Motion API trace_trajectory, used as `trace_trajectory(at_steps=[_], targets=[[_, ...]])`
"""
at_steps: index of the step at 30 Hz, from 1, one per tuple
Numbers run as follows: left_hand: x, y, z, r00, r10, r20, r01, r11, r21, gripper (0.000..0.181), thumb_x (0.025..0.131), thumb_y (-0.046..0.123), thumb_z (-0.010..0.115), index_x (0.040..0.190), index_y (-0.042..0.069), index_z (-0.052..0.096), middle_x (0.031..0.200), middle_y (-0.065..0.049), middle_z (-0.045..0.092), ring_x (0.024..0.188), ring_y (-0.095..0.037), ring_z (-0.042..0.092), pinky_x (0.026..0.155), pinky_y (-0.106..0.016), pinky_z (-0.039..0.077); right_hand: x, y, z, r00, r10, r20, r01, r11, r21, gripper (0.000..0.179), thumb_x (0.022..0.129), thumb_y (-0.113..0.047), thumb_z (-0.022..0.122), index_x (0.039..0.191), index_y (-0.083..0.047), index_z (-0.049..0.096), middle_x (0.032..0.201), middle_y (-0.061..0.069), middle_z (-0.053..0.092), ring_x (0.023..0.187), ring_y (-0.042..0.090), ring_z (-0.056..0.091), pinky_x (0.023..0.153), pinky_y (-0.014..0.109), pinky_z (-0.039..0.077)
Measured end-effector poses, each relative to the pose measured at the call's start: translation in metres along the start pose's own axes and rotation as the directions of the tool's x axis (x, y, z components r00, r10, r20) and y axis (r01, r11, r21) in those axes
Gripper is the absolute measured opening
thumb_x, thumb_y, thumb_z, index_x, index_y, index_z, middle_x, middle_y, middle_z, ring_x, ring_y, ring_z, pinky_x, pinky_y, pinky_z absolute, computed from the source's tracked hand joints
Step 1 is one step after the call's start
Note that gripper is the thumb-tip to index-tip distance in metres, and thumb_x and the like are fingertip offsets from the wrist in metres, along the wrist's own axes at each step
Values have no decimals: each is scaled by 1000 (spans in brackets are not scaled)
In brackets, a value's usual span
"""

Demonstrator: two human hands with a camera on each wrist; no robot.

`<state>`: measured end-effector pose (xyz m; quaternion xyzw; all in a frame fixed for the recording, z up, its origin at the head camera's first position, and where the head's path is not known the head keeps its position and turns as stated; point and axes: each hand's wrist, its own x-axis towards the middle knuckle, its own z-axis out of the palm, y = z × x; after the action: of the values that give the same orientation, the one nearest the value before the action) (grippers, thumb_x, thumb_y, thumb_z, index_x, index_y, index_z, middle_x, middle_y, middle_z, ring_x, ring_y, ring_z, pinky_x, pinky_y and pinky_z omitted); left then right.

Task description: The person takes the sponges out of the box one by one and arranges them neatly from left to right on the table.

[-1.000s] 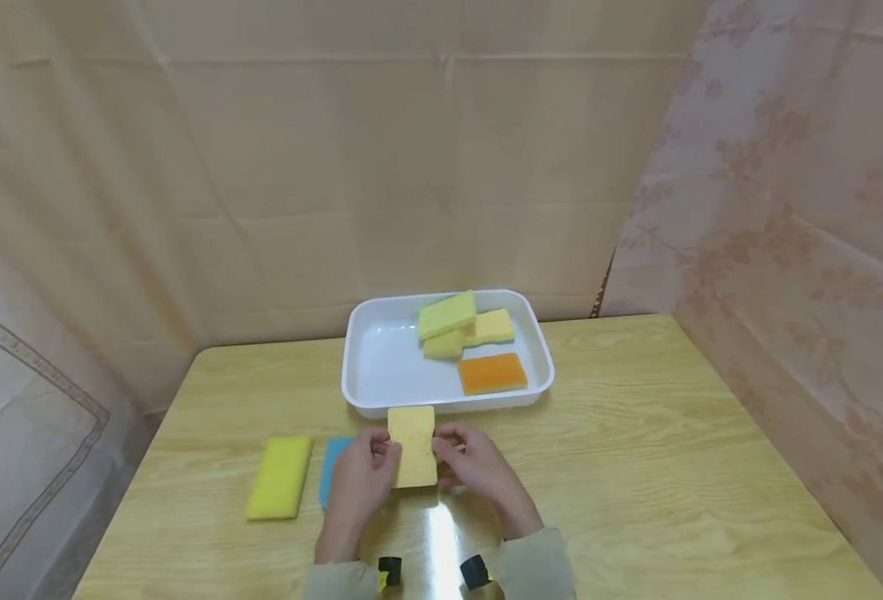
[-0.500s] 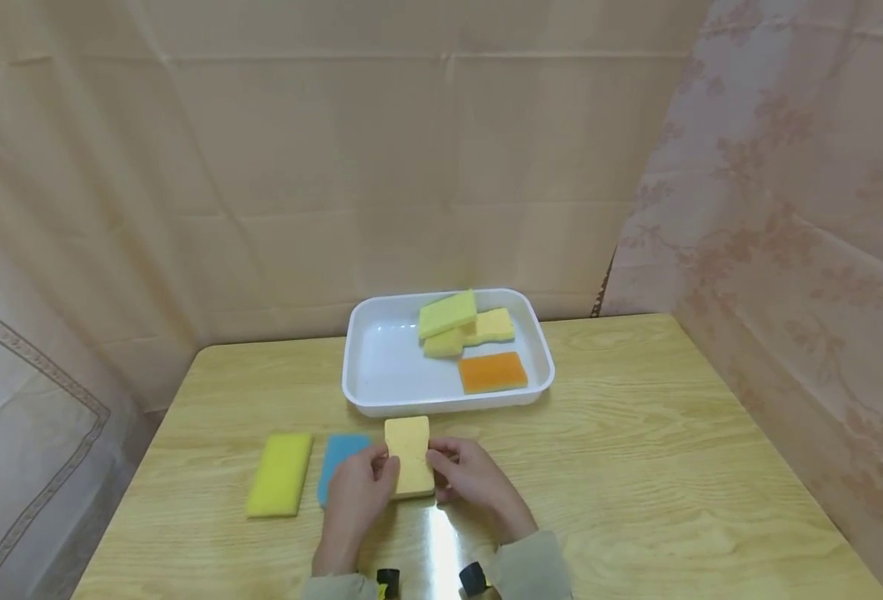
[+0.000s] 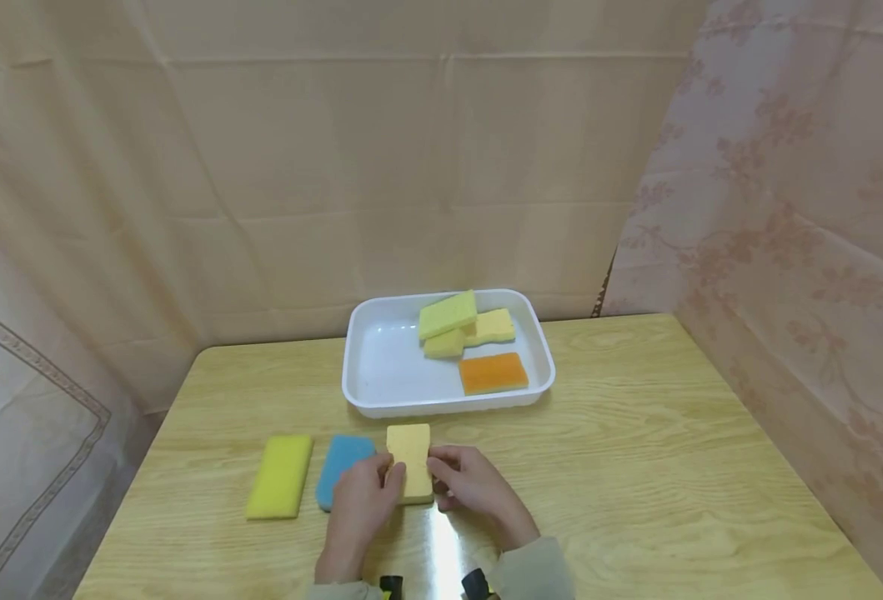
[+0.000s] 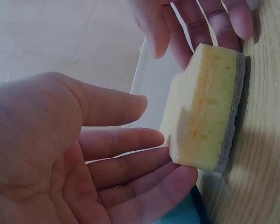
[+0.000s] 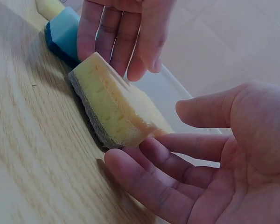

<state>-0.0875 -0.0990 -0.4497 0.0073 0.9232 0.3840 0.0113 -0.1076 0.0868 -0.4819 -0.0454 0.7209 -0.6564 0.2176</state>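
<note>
A pale yellow sponge [image 3: 411, 462] with a grey scouring layer underneath [image 4: 231, 116] lies low at the tabletop in front of the tray. Along its left side, the left hand [image 3: 363, 500] touches it with extended fingers, and the thumb stands off its surface in the left wrist view. From the opposite side the right hand [image 3: 474, 487] has its fingertips right at the sponge's edge, thumb lifted away [image 5: 205, 112]. Just left of the left hand is a blue sponge [image 3: 343, 467], partly covered by that hand.
A white tray [image 3: 381, 408] behind the hands holds an orange sponge [image 3: 494, 373], a light green sponge [image 3: 447, 315] and pale yellow pieces [image 3: 490, 327]. Further left on the wooden table [image 3: 674, 467] lies a bright yellow sponge [image 3: 279, 477]. Cloth hangs behind.
Both hands have brought the pale yellow sponge back from the tray's front edge toward the person and down to the table beside the blue sponge. The thumbs now stand away from it.
</note>
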Motion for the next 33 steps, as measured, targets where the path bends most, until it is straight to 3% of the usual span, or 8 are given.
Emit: trace_trajectory(at_steps=[4,9,11,16,19,24,28,33], targets=[[-2,1,0,1000,11,-3,-11,1000,13,23,95,17,66,74,9,59,60,3,43,53,-12,39,48,-26,31,-1,-1,0,1000,-11,-1,11,1000,-6,27,105,-18,56,121,2,65,91,9,59,81,19,58,67,35,60],[-2,1,1,1000,11,-13,-11,1000,15,20,94,16,67,77,6,63,60,3,43,54,-12,39,48,-26,31,-2,0,1,1000,-7,-12,7,1000,-7,33,105,-17,57,130,4,62,96,10,60,83,19,59,69,36,60],[-2,2,1,1000,7,-16,-7,1000,19,16,94,17,67,87,3,70,63,2,48,57,-13,43,51,-27,36,-2,0,1,1000,-4,-19,4,1000,-10,37,105,-18,57,134,4,60,99,10,61,84,19,60,69,36,60],[-2,5,2,1000,-17,-25,18,999,50,31,95,20,68,113,-4,72,91,-8,70,79,-20,62,70,-41,55,-2,-1,1,1000,5,-25,-6,1000,-20,42,104,-18,58,138,6,56,104,10,63,86,20,61,70,36,60],[-2,8,2,999,-29,-32,31,998,60,31,95,21,69,114,-3,72,102,-13,73,88,-25,67,79,-47,56,-3,-2,1,1000,-2,-29,2,1000,-27,42,104,-18,58,138,7,56,107,10,63,86,21,62,71,37,60],[-3,11,0,999,-29,-42,32,997,74,30,95,22,69,115,-1,72,104,-13,72,88,-25,67,78,-47,56,-3,-3,1,999,-17,-41,15,999,-38,40,104,-19,59,136,5,59,105,11,63,84,21,62,71,38,60],[-3,13,-3,998,12,-57,-7,995,99,29,96,21,69,115,1,72,108,-12,72,90,-25,66,80,-48,55,-3,-7,-3,999,-37,-40,34,997,-72,40,104,-23,58,135,3,60,98,13,64,82,22,62,70,37,60],[2,22,-12,984,174,-33,-167,972,168,28,96,20,70,117,1,71,115,-15,71,105,-34,67,86,-51,54,-3,-24,-18,993,-116,12,116,970,-215,41,106,-23,55,137,4,58,105,16,67,83,28,66,72,43,59]])
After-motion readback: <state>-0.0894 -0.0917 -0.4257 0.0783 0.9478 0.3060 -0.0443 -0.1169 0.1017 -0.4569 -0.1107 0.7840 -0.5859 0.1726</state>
